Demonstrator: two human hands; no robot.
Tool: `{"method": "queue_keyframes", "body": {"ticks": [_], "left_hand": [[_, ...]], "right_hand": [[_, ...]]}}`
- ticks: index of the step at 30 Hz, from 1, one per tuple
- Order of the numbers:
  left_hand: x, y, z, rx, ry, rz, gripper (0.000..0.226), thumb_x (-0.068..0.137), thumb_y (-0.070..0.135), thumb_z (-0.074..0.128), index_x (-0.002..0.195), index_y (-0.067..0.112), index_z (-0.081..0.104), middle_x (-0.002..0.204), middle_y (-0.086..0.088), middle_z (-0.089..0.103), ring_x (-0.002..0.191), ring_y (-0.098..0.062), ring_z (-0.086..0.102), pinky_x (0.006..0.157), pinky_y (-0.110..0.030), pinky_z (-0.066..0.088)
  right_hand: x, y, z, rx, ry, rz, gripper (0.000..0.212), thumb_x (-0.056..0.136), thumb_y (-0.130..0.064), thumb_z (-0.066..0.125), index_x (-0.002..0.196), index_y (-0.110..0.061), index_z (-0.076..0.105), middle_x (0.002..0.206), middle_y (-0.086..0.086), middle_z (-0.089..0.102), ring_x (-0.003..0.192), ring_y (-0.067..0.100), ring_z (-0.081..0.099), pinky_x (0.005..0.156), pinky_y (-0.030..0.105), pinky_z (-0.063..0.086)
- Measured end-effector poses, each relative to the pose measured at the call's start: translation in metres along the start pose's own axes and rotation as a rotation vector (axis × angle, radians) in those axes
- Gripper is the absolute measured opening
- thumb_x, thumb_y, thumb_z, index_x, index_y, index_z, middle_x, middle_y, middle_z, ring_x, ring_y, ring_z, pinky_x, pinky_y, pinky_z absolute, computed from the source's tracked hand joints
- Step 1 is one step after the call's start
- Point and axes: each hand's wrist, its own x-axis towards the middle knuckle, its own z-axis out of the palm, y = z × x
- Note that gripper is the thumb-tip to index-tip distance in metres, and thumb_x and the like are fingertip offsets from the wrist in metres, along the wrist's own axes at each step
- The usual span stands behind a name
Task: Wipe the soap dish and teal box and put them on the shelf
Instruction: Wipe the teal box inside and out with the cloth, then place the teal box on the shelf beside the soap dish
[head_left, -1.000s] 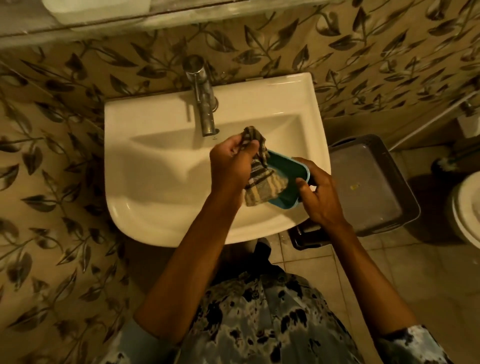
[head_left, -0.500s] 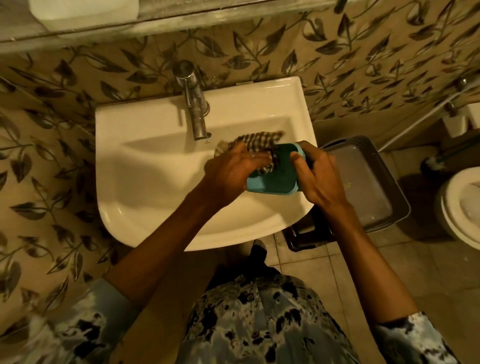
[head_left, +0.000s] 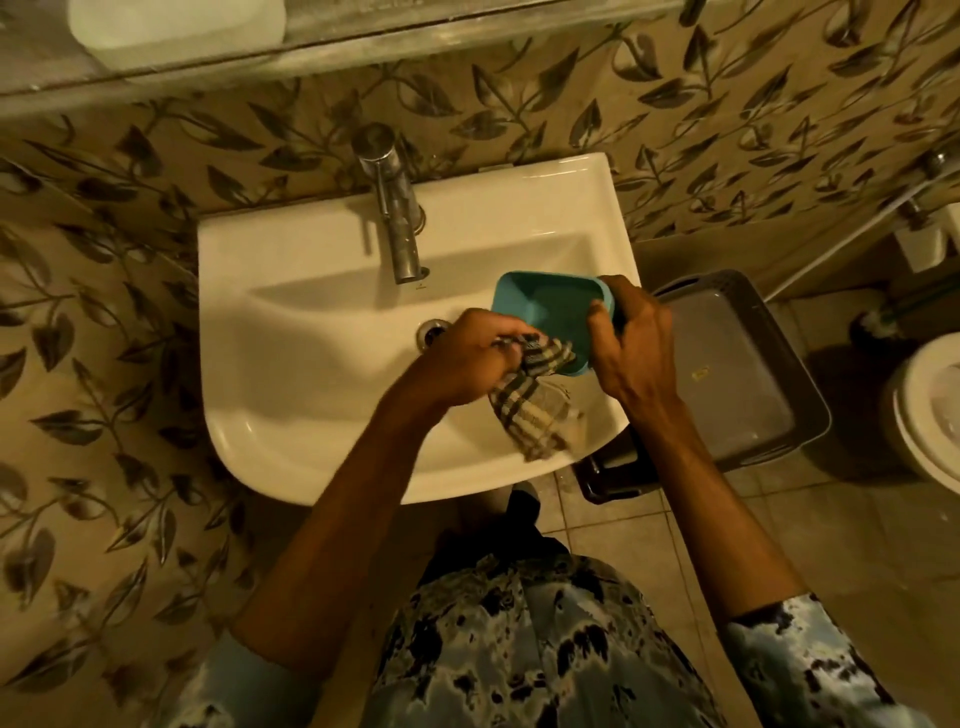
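Observation:
The teal box (head_left: 545, 304) is held over the right side of the white sink (head_left: 311, 332), its open side turned up toward me. My right hand (head_left: 631, 343) grips its right edge, thumb inside the rim. My left hand (head_left: 475, 358) clutches a checked cloth (head_left: 535, 400) pressed at the box's lower left edge; the rest of the cloth hangs down over the basin. On the shelf (head_left: 363, 39) above, at top left, sits a pale soap dish (head_left: 176, 23).
A metal tap (head_left: 397, 213) stands at the back of the sink, with the drain (head_left: 431, 332) below it. A dark plastic basket (head_left: 737, 374) sits on the floor to the right, beside a toilet (head_left: 930, 410). Leaf-patterned tiles cover the wall.
The box has been turned so its open inside faces up. My left hand and the cloth have slid from the box's top down to its lower left edge.

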Motion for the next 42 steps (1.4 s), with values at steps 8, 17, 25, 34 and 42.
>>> {"method": "queue_keyframes", "body": {"ticks": [8,17,25,34,42], "left_hand": [[-0.04,-0.06,-0.068,-0.681,0.272,-0.124,0.037,0.095,-0.003,0.031,0.122,0.005,0.054,0.106,-0.016,0.063,0.099,-0.03,0.059,0.084,-0.04,0.046],[0.011,-0.094,-0.155,-0.77,0.714,-0.095,0.034,0.1,0.004,0.027,0.115,0.016,0.056,0.103,-0.005,0.068,0.091,-0.021,0.066,0.079,-0.038,0.053],[0.07,-0.122,-0.178,-1.251,0.745,-0.027,0.044,0.102,0.019,0.025,0.145,0.021,0.031,0.15,-0.015,0.036,0.137,-0.033,0.036,0.112,-0.048,0.03],[0.054,-0.109,-0.153,-0.497,1.018,-0.304,0.029,0.088,-0.001,0.051,0.114,0.006,0.061,0.115,-0.016,0.064,0.103,-0.033,0.061,0.08,-0.042,0.056],[-0.026,-0.023,-0.092,-0.419,0.409,0.251,0.038,0.093,0.035,0.05,0.13,0.027,0.048,0.131,0.001,0.058,0.116,-0.015,0.059,0.083,-0.033,0.056]], "right_hand": [[0.0,0.019,-0.007,0.007,0.064,0.138,0.04,0.092,-0.037,0.042,0.114,-0.011,0.063,0.096,0.004,0.067,0.085,0.018,0.064,0.072,0.039,0.06],[-0.008,0.013,0.008,0.08,-0.028,0.157,0.037,0.092,-0.034,0.039,0.113,-0.012,0.062,0.093,0.002,0.065,0.084,0.013,0.062,0.065,0.032,0.057],[-0.01,0.007,0.012,0.135,-0.096,0.138,0.037,0.092,-0.032,0.04,0.113,-0.012,0.063,0.093,0.001,0.067,0.085,0.01,0.063,0.063,0.025,0.053],[0.001,-0.018,0.015,0.282,-0.141,0.154,0.03,0.092,-0.032,0.041,0.108,-0.02,0.063,0.089,-0.006,0.066,0.083,-0.006,0.061,0.061,0.009,0.048],[0.05,-0.075,0.007,0.544,-0.227,0.294,0.016,0.099,-0.033,0.042,0.103,-0.02,0.05,0.097,-0.004,0.059,0.09,0.016,0.062,0.048,0.034,0.057]]}}
